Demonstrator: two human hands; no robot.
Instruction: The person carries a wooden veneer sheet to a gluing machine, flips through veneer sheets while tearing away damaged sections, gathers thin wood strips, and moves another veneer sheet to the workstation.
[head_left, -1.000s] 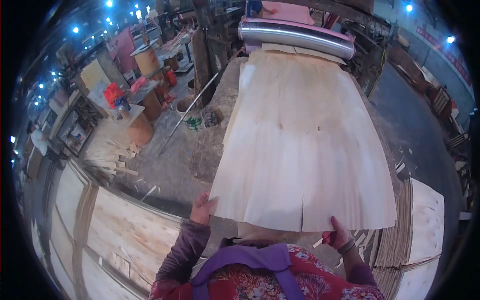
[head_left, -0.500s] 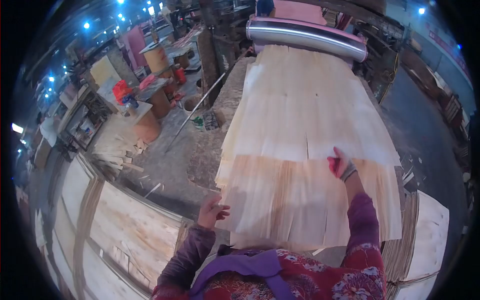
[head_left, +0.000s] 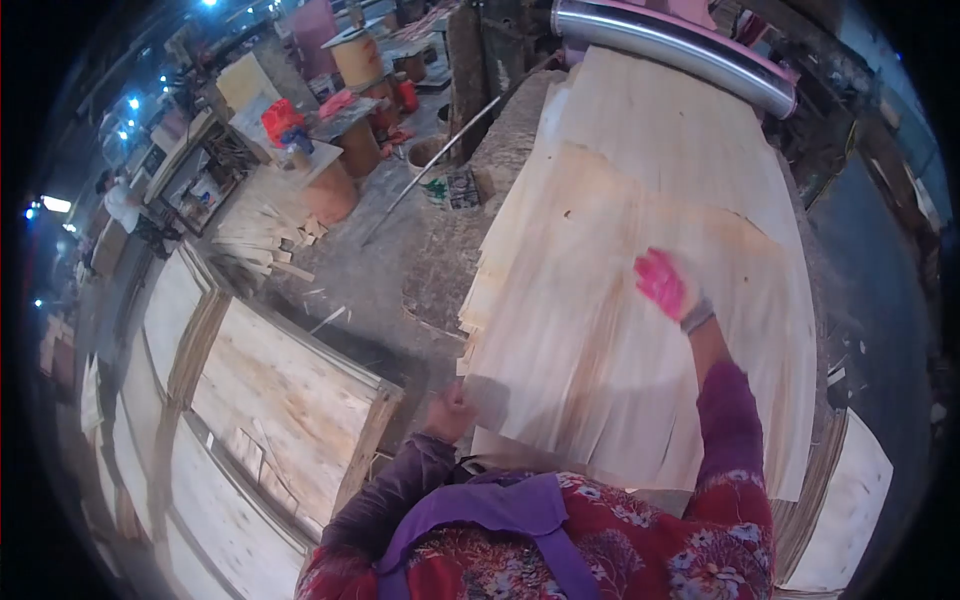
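A thin wood veneer sheet lies in front of me on top of other pale veneer sheets. My right hand, in a glove with a pink palm side, is spread over the veneer right of its middle, fingers stretched and nothing held. At the near left corner of the sheet is my left hand, bare, its fingers curled in against the edge. That hand is dim and partly blurred. The near edge of the sheet reaches close to my purple apron.
A shiny metal roller crosses the far end of the veneer. Stacks of wood sheets stand at the left and right. A long pole leans by a bucket. One person stands far left.
The near veneer sheet has shifted away from me, toward the roller, over the others. My right hand has opened flat; my left has come to the sheet's corner. The view has tilted down.
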